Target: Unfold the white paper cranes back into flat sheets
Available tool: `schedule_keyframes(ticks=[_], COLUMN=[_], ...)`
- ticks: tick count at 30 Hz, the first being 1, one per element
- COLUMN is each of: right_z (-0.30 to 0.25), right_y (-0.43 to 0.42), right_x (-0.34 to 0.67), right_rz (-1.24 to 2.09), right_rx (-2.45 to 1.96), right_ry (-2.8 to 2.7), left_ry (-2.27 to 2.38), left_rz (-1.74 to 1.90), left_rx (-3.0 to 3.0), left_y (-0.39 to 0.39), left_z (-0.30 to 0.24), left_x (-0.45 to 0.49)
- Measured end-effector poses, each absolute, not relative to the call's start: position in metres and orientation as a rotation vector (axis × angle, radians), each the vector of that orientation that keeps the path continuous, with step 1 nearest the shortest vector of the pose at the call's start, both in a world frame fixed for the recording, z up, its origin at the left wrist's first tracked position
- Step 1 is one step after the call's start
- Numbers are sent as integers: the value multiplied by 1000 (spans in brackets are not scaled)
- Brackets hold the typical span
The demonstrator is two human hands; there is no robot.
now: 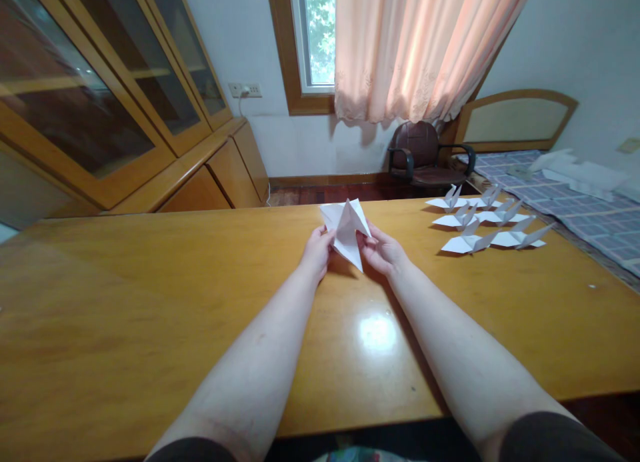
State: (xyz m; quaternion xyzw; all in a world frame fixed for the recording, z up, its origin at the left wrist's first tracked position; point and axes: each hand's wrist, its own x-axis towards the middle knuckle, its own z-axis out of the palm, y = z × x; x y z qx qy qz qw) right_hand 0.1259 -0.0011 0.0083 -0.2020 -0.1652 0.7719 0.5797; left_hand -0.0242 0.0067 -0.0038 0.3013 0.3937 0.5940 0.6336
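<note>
Clamping folded white paper (pixel 346 232) in the grip of left hand (pixel 317 251) and right hand (pixel 383 251), above the far part of the bench (pixel 150 302). Cannot see all of the fingers (pixel 368 247), partly behind the paper, nor make out inner folds. Can pick out paper cranes (pixel 500 216) overlapping at right, and dark sleeves (pixel 545 437) cut off below.

Left forearm (pixel 250 355) and right forearm (pixel 465 342) extend forward, bare, converging toward the centre. Left hand (pixel 319 250) and right hand (pixel 383 250) are positioned close together, facing inward, fingers (pixel 327 240) bent in a light grip.
</note>
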Motion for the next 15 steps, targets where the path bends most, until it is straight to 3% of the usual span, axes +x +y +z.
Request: schedule_keyframes(ticks=[6, 10, 15], right_z=[4, 3, 0], right_y=[5, 3, 1], right_x=[125, 123, 121], right_rz=[1673, 1735, 1695], right_rx=[-566, -583, -651], right_ry=[-246, -327, -421], left_ry=[1259, 1126, 981], left_rz=[1774, 1672, 1608], left_rx=[1099, 1322, 1174], left_y=[0, -10, -13], left_z=[-2, 4, 9], left_x=[-35, -30, -23])
